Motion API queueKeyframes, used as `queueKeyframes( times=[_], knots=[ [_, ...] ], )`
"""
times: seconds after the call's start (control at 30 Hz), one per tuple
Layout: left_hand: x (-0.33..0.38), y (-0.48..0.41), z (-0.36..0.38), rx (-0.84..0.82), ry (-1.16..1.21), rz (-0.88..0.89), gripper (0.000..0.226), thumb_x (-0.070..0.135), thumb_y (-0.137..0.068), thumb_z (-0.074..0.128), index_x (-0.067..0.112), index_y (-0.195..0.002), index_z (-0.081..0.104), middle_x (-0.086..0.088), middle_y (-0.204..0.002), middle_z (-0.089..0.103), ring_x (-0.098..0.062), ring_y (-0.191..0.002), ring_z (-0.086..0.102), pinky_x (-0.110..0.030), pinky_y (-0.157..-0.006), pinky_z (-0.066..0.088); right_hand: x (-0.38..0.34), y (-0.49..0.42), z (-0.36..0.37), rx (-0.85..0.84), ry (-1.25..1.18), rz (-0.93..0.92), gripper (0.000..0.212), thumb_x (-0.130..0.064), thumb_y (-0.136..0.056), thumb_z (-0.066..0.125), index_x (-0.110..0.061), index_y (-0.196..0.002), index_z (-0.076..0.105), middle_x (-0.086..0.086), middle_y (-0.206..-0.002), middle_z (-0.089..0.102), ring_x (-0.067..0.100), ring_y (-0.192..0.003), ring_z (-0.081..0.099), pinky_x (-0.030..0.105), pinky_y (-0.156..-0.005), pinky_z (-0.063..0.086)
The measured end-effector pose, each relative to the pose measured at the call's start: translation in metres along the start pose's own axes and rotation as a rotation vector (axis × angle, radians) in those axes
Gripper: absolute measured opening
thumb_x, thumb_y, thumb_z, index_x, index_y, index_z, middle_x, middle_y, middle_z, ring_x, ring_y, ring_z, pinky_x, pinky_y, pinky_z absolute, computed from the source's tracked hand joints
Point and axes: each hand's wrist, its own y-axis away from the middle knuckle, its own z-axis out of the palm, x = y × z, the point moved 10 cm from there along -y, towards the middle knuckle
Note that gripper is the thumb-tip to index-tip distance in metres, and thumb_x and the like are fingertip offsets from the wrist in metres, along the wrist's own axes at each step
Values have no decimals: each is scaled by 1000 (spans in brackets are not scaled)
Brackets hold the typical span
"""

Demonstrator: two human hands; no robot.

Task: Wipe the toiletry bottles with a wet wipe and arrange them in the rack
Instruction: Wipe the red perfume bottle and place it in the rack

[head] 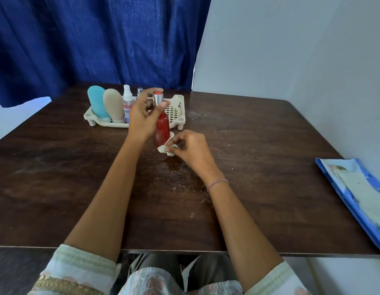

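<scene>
Head view, and the left hand [146, 111] has its grip curled round the silver cap and neck of the red bottle [162, 126], thumb on the near side, fingers wrapped behind. The bottle hangs below that grip, close to upright, tilting a touch. Down at the bottle's base, the right hand [190, 146] pinches the wet wipe [166, 149] between thumb and fingertips, the crumpled wipe against the bottom of the bottle. Whether the base touches the surface [78, 167] cannot be told. Just beyond the left grip sits the cream rack [176, 109]. To the left of that grip, standing in the rack, are a teal bottle [96, 103], a beige bottle [113, 104] beside it, a clear spray bottle [127, 103], and a small bottle [140, 91] half hidden behind the fingers. Well off to the right of the right grip, at the surface's edge, lies a blue wipes pack [355, 192] with a pale sheet showing. A thread bracelet [216, 184] circles the right wrist.
</scene>
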Motion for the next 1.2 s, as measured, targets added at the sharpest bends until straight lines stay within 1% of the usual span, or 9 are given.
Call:
queueKeyframes(
  times=[0.13, 0.23, 0.4, 0.5, 0.6, 0.7, 0.9, 1.03, 1.2],
  knots=[
    [-3, 0, -10, 54, 84, -58, 30, 17, -93, 59, 20, -122, 53, -6, -109, 69, -11, -107, 63, -26, -88, 50, -3, 0, 7, -45, 52, -20, 14, -16, -73, 79, -16, -86, 75, 2, -94, 66, 2, -73, 50, 13, -69, 39],
    [-8, -1, -18, 103, 137, -101, 31, 20, -90, 62, 21, -121, 55, -7, -107, 68, -14, -102, 65, -25, -79, 55, -17, 1, -8, 77, -45, -108, 13, -12, -73, 78, -10, -86, 74, 0, -92, 65, -1, -75, 52, 6, -71, 42],
    [-8, -1, -23, 163, 143, -123, 33, 20, -86, 68, 20, -118, 59, 1, -96, 69, -10, -92, 67, -22, -74, 56, -28, 4, -19, 170, -43, -187, 13, -11, -78, 74, -8, -91, 72, 4, -100, 63, 13, -102, 59, 25, -86, 53],
    [-10, -1, -27, 207, 119, -140, 31, 20, -85, 70, 24, -114, 61, 2, -100, 68, -10, -94, 67, -26, -76, 58, -33, 7, -18, 211, 29, -229, 14, -12, -82, 71, -6, -95, 70, 5, -102, 61, 17, -105, 58, 32, -86, 54],
    [-8, 0, -29, 215, 60, -116, 32, 21, -85, 70, 25, -115, 61, -3, -110, 68, -9, -94, 67, -16, -69, 56, -45, 10, -20, 313, 80, -291, 17, -11, -85, 67, -4, -101, 67, 5, -104, 58, 18, -105, 57, 33, -89, 53],
    [-4, -1, -28, 201, 25, -88, 32, 22, -86, 69, 24, -117, 60, -5, -111, 68, -12, -96, 67, -14, -66, 55, -45, 8, -19, 335, 12, -269, 16, -11, -87, 65, -7, -102, 66, 4, -107, 59, 16, -109, 56, 31, -92, 52],
    [-15, 3, -27, 223, 200, -191, 37, 18, -87, 67, 16, -123, 59, 7, -94, 67, -5, -86, 67, -13, -64, 53, -8, -1, -18, 186, -263, -71, 15, -11, -79, 73, -13, -94, 71, -1, -104, 65, 11, -99, 61, 30, -85, 55],
    [-19, 5, -23, 157, 344, -205, 32, 13, -91, 61, 15, -123, 58, -1, -102, 70, -7, -89, 68, -16, -70, 53, -14, 2, -17, 178, -366, -96, 18, -10, -80, 73, -13, -97, 71, -2, -105, 65, 9, -103, 60, 27, -81, 56],
    [-16, 3, -1, -47, 547, -210, 35, 8, -96, 51, 9, -131, 52, -2, -96, 69, -8, -83, 66, -24, -77, 55, -30, 6, -27, 275, -431, -227, 19, -11, -83, 70, -10, -102, 71, -1, -105, 65, 11, -108, 59, 40, -82, 56]
  ],
)
